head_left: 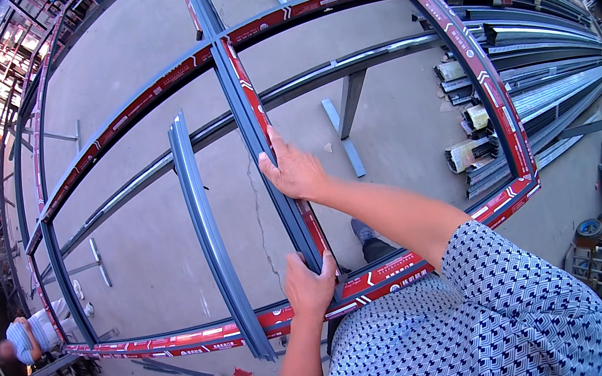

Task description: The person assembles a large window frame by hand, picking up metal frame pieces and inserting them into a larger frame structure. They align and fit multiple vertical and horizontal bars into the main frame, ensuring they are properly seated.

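In the head view, a long grey crossbar [292, 216], set within a large frame [484, 77] faced in red film, is covered by two bare hands. The left hand [309, 287] is placed at the bar's near end, thumb and fingers parted over it; whether it is being squeezed cannot be told. The right hand [296, 175] is laid farther up, thumb and index spread, its other fingers largely hidden. A loose grey profile [199, 202] is seen to the left, laid over the frame's near rail [353, 286]. Judged by its look, the bar would be found stiff, awkwardly long and moderately heavy, its smooth faces slippery and easily scratched. A hold is best taken around both side edges, at two well-separated spots.
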A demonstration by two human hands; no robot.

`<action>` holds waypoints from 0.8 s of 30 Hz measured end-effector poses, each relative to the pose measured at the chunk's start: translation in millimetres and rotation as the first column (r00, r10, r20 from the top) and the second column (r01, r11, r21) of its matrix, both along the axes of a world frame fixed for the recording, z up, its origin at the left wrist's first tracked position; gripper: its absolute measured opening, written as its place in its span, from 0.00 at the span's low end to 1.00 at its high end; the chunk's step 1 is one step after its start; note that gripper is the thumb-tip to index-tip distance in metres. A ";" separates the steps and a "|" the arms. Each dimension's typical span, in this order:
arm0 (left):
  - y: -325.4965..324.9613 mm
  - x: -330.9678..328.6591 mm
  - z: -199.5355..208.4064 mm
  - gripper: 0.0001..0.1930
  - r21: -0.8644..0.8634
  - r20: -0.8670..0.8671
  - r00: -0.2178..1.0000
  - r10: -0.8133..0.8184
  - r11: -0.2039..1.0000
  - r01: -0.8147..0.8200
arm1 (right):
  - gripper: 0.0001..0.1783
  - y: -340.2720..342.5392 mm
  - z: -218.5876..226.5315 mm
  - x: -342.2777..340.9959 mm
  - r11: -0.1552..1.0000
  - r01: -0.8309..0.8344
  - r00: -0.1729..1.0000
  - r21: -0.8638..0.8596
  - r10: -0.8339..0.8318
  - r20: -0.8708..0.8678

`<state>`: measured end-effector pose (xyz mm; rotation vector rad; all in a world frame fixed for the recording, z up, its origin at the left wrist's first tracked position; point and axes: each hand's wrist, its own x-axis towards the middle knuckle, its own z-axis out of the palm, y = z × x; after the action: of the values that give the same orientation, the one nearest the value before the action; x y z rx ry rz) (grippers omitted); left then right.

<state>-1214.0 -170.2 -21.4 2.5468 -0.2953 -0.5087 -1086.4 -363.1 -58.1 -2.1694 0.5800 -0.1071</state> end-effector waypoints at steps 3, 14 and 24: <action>-6.6 4.3 0.6 0.26 -0.002 -0.016 1.000 0.021 1.000 -0.021 | 0.45 -27.5 0.6 50.2 1.000 0.013 0.999 0.011 -0.013 -0.033; -9.6 -3.7 -11.4 0.24 0.048 0.057 0.998 -0.030 0.998 0.028 | 0.48 -55.6 4.1 90.5 0.998 -0.054 0.989 -0.016 0.051 -0.139; -14.9 -11.8 -4.4 0.24 0.124 0.049 0.999 0.009 0.992 -0.015 | 0.47 -46.0 12.5 88.1 0.998 -0.049 0.992 -0.033 0.045 -0.114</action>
<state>-1225.8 -185.1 -25.8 2.6836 -0.2740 -0.4746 -998.3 -409.1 -45.7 -2.2329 0.5954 0.0318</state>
